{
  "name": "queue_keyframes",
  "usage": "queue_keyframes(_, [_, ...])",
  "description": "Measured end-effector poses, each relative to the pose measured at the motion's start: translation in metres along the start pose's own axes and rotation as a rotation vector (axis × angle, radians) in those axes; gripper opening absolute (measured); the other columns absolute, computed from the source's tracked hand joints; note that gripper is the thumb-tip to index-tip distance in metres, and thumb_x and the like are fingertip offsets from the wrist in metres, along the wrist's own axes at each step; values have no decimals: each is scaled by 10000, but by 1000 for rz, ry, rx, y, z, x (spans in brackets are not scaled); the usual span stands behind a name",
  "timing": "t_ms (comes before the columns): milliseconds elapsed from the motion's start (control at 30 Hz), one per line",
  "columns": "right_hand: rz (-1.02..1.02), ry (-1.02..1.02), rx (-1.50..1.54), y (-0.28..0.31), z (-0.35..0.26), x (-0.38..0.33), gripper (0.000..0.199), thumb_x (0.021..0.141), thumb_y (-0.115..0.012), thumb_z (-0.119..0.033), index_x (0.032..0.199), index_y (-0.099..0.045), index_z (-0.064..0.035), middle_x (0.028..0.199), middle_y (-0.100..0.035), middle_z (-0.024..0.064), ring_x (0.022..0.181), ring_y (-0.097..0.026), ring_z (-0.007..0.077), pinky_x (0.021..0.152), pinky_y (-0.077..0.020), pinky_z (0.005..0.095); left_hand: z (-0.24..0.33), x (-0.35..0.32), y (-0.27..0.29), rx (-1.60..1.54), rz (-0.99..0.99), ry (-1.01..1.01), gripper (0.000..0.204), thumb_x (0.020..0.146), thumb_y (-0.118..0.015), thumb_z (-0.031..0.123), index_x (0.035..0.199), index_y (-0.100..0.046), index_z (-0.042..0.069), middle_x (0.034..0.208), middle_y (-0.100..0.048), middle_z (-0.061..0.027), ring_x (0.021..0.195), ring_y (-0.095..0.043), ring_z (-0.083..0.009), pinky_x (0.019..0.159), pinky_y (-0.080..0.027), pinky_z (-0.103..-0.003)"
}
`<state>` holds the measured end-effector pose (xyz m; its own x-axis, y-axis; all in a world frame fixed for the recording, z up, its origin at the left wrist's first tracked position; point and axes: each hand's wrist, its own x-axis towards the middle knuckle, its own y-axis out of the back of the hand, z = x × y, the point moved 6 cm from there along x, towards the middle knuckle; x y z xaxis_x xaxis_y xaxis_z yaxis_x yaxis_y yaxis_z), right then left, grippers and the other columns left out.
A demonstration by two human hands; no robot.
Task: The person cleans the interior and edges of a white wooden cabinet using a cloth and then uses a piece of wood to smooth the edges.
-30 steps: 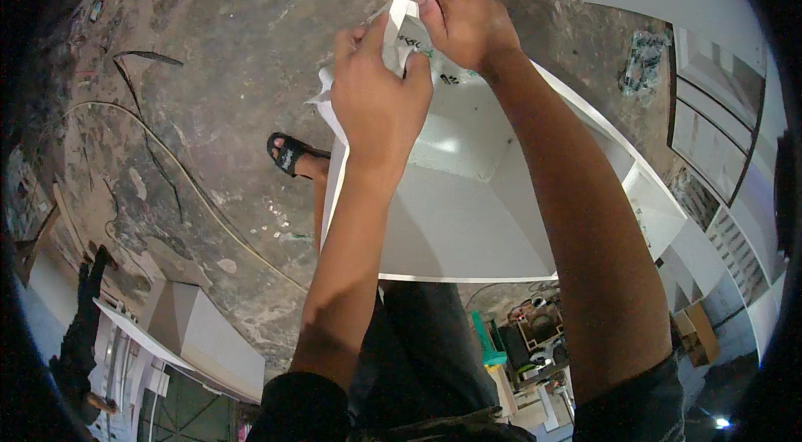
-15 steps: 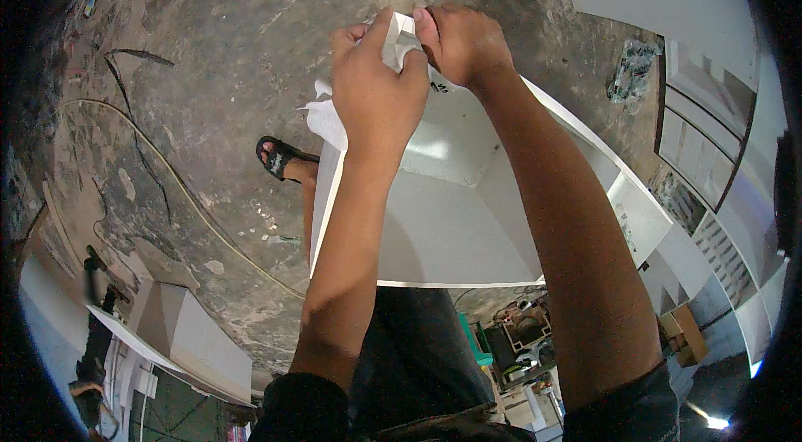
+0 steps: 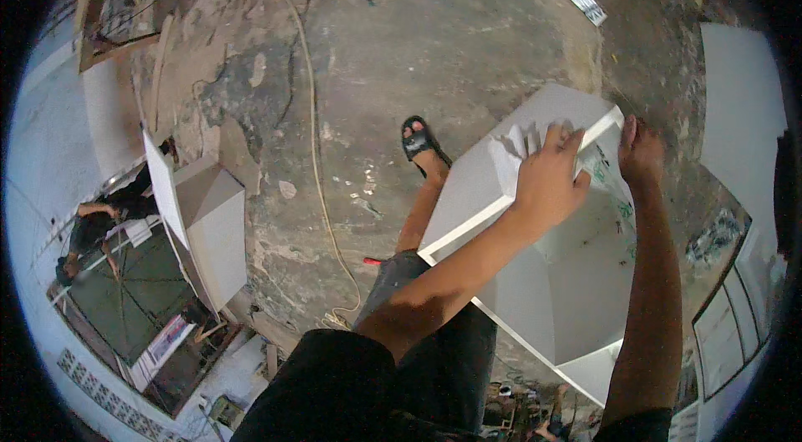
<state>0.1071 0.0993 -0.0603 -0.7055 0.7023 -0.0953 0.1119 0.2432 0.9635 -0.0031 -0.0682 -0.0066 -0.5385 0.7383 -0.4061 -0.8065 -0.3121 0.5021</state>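
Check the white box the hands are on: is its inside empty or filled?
Empty, as far as shows. The white box is open toward the camera, with bare white inner walls; the left hand and right hand grip its far edge.

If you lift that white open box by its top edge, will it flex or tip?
The white box looks rigid: its panels keep straight edges under the left hand. Probably heavy, given the thick boards. Gripped only at the far end, beside the right hand, it may swing down.

Stained concrete floor (image 3: pixel 434 33), white wall panels (image 3: pixel 739 99)
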Motion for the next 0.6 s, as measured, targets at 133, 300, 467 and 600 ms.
queue_keyframes(133, [61,89,-136,-4,10,-5,337,959,-436,-301,939,-626,-23,818,-651,201,710,-626,428,617,-512,495,-39,-47,12,79,-69,22,576,732,-644,207,1281,-519,84,1192,-511,-167,943,-595,-381,798,-510,-469])
queue_keyframes(300, [-118,-162,6,0,-11,-16,462,970,-359,-348,958,-643,17,904,-637,269,858,-599,454,760,-478,523,-103,-140,64,434,-203,162,443,765,-619,296,1153,-575,88,1031,-613,-200,964,-585,-392,793,-500,-472])
queue_keyframes(467, [-193,-532,-92,-14,-49,-18,569,953,-369,-430,1344,-386,-17,1376,-419,176,1260,-394,346,1022,-337,497,-246,-284,199,509,166,4,377,871,-518,420,932,-682,86,917,-645,-218,778,-625,-393,727,-496,-489])
queue_keyframes(600, [-138,-701,-67,-19,-22,-81,810,865,-498,-516,1438,-251,2,1440,-347,209,1357,-300,324,1092,-256,504,-310,-362,265,212,304,877,421,770,-588,382,974,-647,18,937,-673,-198,912,-649,-358,788,-501,-453])
